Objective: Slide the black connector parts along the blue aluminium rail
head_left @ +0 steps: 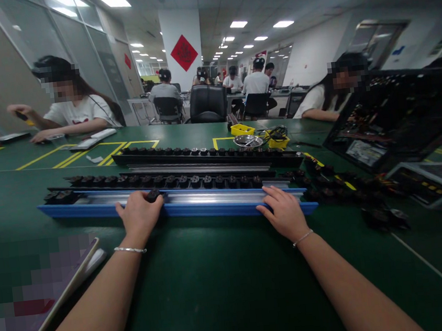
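Note:
A long blue rail [210, 209] with a shiny metal channel lies across the green table. Inside the channel near its left part, my left hand [139, 208] grips a small black module [154, 195] between thumb and fingers. Two more black modules [64, 196] sit at the rail's left end. Toward the right end, my right hand [284, 209] rests on the rail, fingers spread, with nothing held. Just behind runs a black strip with a row of round black modules [183, 181], and beyond it a second black rail [188, 153] with a similar row.
At right lie tangled black parts [325, 183], a power supply box [439, 182] and an open computer case [397, 115]. A tablet-like object [48, 294] is at the lower left. Behind the rails are a metal dish [248, 141] and a yellow tray [242, 129]. People sit across the table.

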Tool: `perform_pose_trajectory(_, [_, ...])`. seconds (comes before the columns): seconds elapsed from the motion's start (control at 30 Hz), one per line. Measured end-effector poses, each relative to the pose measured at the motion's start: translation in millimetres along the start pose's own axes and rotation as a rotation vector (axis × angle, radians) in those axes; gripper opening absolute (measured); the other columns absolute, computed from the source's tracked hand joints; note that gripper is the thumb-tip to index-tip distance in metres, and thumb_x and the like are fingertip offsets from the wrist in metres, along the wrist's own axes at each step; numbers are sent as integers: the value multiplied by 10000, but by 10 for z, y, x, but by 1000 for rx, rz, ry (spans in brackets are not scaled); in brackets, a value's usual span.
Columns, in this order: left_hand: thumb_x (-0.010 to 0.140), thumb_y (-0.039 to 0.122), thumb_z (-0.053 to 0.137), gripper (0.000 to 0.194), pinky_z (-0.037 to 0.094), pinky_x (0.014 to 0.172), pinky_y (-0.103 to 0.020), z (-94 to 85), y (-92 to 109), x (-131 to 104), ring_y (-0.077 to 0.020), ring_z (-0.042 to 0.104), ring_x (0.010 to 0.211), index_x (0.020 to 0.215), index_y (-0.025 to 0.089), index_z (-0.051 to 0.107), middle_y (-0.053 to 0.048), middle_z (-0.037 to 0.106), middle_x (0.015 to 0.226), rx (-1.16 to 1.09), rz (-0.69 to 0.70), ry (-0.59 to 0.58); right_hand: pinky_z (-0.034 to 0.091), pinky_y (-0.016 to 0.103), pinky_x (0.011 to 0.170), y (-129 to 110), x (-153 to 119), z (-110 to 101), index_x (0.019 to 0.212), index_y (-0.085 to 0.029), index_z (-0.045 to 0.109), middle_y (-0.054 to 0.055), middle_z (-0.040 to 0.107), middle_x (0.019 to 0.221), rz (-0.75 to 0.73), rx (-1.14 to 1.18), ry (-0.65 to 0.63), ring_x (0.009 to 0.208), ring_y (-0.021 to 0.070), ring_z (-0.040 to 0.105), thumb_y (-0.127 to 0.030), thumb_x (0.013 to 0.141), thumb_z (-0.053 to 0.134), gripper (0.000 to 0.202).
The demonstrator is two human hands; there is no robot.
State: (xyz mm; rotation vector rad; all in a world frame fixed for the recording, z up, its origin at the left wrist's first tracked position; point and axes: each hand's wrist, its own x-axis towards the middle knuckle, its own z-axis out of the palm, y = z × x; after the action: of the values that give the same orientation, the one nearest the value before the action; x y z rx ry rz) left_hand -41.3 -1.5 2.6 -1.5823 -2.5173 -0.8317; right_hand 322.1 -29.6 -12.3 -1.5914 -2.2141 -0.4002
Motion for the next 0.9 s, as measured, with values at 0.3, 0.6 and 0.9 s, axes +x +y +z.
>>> perform_pose_trajectory(0.3, [721,501,499,357,143,1043,-529,24,8,-13,-296,566,985,884,189,556,-118,642,995,-23,21,20,348,394,911,5,2,10,826,-206,618,76,546,1265,-9,-6,3,1198,249,438,-463,865,423,325])
perform_pose_trajectory(0.6, [714,486,493,356,111,1044,-545,122,1,-1,-295,563,979,903,186,532,-109,627,1000,-3,20,63,347,439,908,-31,4,-21,873,-211,609,74,497,1315,-11,-59,-45,1212,278,412,-465,812,502,282])
perform_pose_trajectory(0.9, [708,500,486,363,71,1047,-571,148,-34,14,-302,556,991,888,189,532,-104,627,974,-25,32,46,353,440,911,-17,0,-6,873,-209,599,74,502,1309,-17,-71,-36,1210,277,418,-443,811,507,259])
